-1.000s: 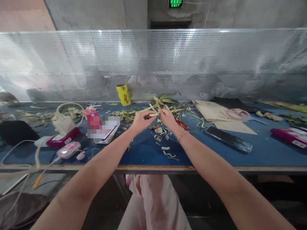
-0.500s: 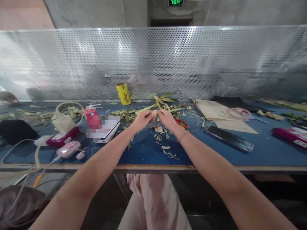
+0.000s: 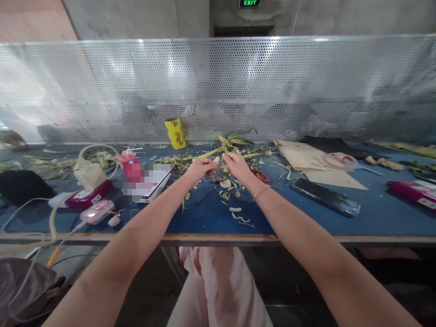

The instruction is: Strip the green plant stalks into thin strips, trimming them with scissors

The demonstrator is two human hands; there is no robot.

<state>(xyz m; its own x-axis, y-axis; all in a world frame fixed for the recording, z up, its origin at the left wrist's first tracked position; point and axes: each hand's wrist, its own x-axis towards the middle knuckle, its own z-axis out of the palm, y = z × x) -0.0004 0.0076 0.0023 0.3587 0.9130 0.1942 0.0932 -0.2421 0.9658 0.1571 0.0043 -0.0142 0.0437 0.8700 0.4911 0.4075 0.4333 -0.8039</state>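
My left hand point(image 3: 202, 168) is closed, its fingertips pinching a pale yellow-green plant piece point(image 3: 216, 160). Just to its right, and apart from it, my right hand point(image 3: 235, 165) is pinched closed too; whatever lies between its fingertips is too small to make out. Under and beyond both hands spread green plant scraps point(image 3: 177, 162), with a larger leafy stalk point(image 3: 224, 143) on top. Pale curled peelings point(image 3: 235, 210) lie on the blue table nearer to me. A red loop, probably a scissor handle point(image 3: 261, 175), shows beside my right wrist.
A perforated metal screen point(image 3: 225, 81) stands along the back of the table point(image 3: 204, 220). Near it is a yellow cylinder point(image 3: 175, 133). On the right lie a phone point(image 3: 325, 196) and beige sheets point(image 3: 334, 179); on the left, a booklet point(image 3: 155, 181), a pink case point(image 3: 97, 212) and cables.
My hands have drawn apart; the left moved slightly left with the pale plant piece, and a gap now shows between the fingertips.
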